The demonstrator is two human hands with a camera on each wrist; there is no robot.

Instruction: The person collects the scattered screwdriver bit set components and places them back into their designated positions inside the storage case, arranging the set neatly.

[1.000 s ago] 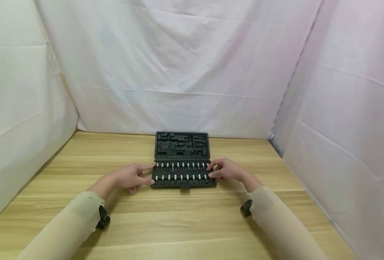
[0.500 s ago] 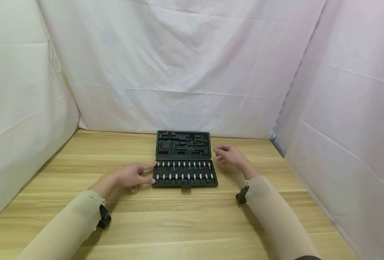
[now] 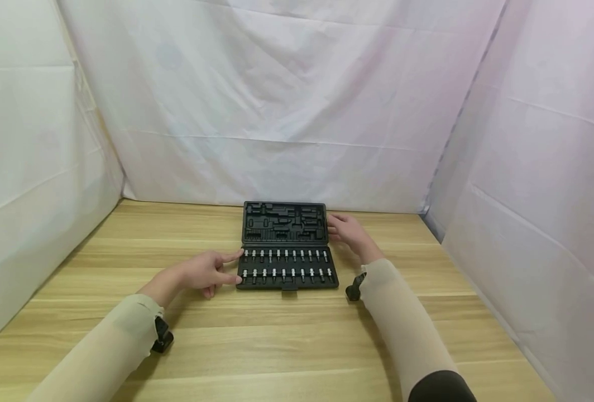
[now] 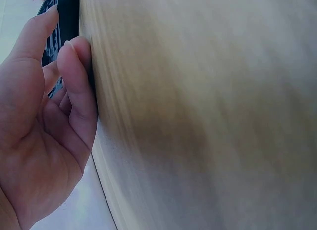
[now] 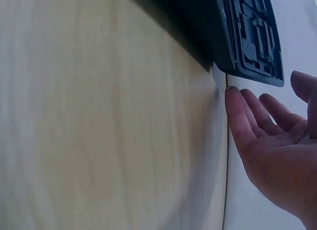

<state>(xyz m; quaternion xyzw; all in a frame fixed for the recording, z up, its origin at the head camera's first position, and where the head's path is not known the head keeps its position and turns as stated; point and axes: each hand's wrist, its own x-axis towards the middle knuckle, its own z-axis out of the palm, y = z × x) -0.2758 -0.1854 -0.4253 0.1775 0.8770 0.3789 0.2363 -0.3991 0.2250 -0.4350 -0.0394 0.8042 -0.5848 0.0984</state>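
A black socket case [image 3: 288,264] lies open on the table, hinged side away. Two rows of silver bit sockets [image 3: 293,273] fill its near half. The raised lid [image 3: 283,224] has moulded recesses. My left hand [image 3: 200,273] is at the case's left side, with straight thumb and forefinger touching that edge; its other fingers bend loosely underneath. On the far side, my right hand [image 3: 346,230] is by the lid's right edge. In the right wrist view its fingers [image 5: 242,116] are extended just off the lid's corner, holding nothing.
The wood-grain table [image 3: 257,340] stretches in front of the case and to both sides. White cloth sheets [image 3: 277,100] hang behind and along the sides. Dark wrist cameras [image 3: 161,335] are strapped under both sleeves.
My right hand has left the sockets at the case's right end and moved away from me to the lid's right edge. My left hand has stayed at the left edge.
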